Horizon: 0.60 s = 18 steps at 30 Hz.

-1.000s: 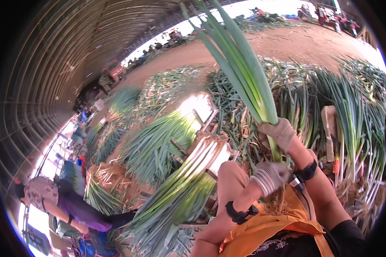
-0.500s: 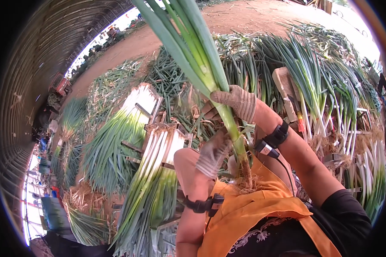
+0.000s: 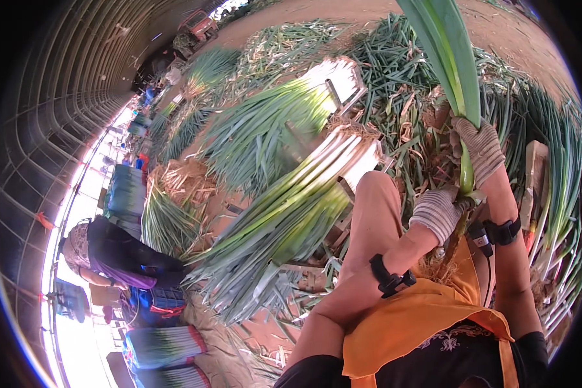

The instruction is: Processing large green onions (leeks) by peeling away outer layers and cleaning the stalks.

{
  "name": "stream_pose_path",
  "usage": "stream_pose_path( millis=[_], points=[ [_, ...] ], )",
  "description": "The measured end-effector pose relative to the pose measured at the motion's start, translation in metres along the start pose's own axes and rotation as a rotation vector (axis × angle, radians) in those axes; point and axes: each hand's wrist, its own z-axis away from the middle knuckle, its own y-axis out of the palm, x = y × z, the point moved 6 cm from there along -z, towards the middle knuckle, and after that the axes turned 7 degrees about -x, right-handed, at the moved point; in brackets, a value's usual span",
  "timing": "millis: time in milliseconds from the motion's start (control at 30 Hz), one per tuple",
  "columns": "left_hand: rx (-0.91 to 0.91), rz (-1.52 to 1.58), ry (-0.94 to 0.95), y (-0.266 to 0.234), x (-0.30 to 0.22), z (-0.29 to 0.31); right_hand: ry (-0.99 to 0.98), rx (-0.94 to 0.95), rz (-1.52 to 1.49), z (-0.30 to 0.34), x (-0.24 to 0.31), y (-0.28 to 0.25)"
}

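Observation:
A single long green onion (image 3: 464,169) stands tilted in front of me, its broad green leaves upward and its brown, shaggy roots low over my orange apron (image 3: 414,317). My right hand (image 3: 482,150), in a striped knit glove, is wrapped round the upper stalk just under the leaves. Lower down, my left hand (image 3: 435,210), gloved alike, closes on the stalk where a piece of outer skin sticks out. The glove hides part of its fingertips.
Left of my knee, green onions (image 3: 297,200) lie on a low metal rack, with another loaded rack (image 3: 291,110) beyond. Cut leaves (image 3: 401,71) litter the ground. More onions (image 3: 566,155) and a pale board (image 3: 535,171) are at right. A bent-over person (image 3: 119,255) is far left, near bundled onions (image 3: 165,346).
The view has swung left, bringing the other person into sight. My left hand, blurred beside the lower stalk before, now grips it. Fewer leaves show above my right hand.

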Motion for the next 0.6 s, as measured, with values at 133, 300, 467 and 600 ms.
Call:
stream_pose_path(
  millis=[133,300,467,600],
  points=[
    [0.076,-0.163,0.000,0.010,0.006,-0.005,-0.042,-0.077,0.097,-0.018,-0.009,0.001],
    [-0.239,-0.051,0.156,-0.012,-0.014,-0.002,-0.261,-0.216,0.186,-0.007,0.002,-0.007],
    [-0.122,-0.225,-0.027,0.012,-0.012,0.003,-0.209,-0.168,0.248,0.004,0.013,-0.019],
    [-0.292,0.051,0.134,-0.006,-0.010,0.011,-0.099,0.187,-0.141,0.022,0.020,-0.011]
  ],
)
